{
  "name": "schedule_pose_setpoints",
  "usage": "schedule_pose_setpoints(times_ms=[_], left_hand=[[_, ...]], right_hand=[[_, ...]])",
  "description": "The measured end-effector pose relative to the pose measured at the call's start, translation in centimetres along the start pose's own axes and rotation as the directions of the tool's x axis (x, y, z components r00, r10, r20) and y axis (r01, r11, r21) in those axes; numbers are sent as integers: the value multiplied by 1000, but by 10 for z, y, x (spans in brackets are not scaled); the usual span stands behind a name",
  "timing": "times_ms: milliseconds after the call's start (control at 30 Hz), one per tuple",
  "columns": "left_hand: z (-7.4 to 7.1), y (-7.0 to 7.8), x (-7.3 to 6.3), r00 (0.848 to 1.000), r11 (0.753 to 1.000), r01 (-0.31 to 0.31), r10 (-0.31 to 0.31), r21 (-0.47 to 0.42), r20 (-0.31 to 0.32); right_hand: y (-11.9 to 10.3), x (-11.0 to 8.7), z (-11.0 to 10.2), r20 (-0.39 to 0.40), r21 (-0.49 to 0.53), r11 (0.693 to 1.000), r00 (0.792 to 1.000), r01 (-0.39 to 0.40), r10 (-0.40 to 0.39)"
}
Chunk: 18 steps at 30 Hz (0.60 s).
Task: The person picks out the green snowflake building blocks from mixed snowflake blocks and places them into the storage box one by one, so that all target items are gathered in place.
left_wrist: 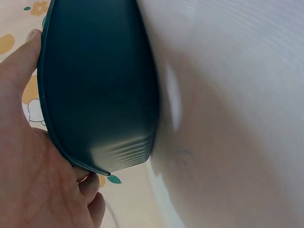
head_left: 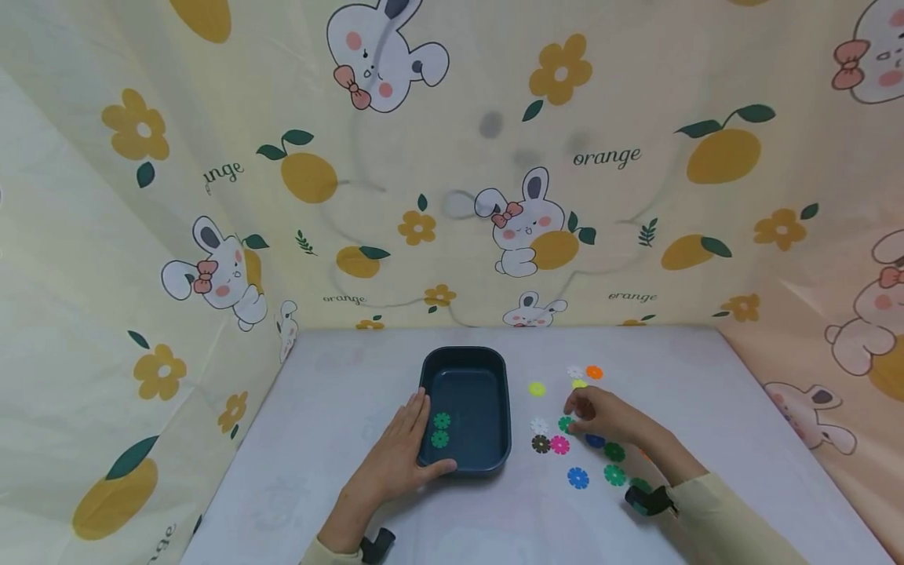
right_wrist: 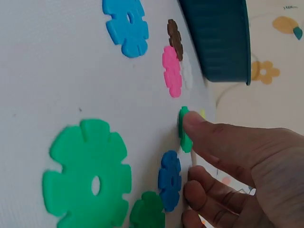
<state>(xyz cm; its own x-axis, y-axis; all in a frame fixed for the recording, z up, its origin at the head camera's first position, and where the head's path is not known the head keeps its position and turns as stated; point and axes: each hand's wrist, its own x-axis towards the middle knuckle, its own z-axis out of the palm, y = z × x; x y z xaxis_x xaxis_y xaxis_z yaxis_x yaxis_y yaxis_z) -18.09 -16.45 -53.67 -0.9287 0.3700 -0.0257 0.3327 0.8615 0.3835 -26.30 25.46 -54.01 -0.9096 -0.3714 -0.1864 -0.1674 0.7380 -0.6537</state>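
Observation:
A dark teal plastic box [head_left: 508, 408] stands on the table with two green flower-shaped discs [head_left: 441, 430] inside, toward its left side. My left hand [head_left: 395, 451] rests against the box, its straight fingers along the left rim and the thumb at the near rim. In the left wrist view the palm lies along the box's rim [left_wrist: 45, 104]. My right hand [head_left: 607, 416] is right of the box and pinches a green flower-shaped disc [right_wrist: 185, 130] near the table, with the thumb on its face; the index fingertip is hidden in the right wrist view.
Around the right hand lie more flower discs: brown [head_left: 541, 444], pink [head_left: 559, 445], light blue [head_left: 577, 478], dark blue [right_wrist: 169, 180], orange [head_left: 595, 372], yellow [head_left: 537, 388], white [head_left: 539, 425] and several green ones [head_left: 614, 475]. A patterned cloth [head_left: 452, 235] hangs behind the white table [head_left: 339, 377].

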Motion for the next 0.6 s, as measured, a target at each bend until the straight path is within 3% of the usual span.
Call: schedule_pose_setpoints(times_ms=[300, 600], left_hand=[[-1, 0, 0, 1000, 1000, 0, 0, -1, -4], [-1, 0, 1, 1000, 1000, 1, -1, -10, -2]], right_hand=[[-3, 3, 1, -6, -12, 1000, 1000, 23, -23], [-18, 7, -8, 6, 8, 992, 992, 126, -126]])
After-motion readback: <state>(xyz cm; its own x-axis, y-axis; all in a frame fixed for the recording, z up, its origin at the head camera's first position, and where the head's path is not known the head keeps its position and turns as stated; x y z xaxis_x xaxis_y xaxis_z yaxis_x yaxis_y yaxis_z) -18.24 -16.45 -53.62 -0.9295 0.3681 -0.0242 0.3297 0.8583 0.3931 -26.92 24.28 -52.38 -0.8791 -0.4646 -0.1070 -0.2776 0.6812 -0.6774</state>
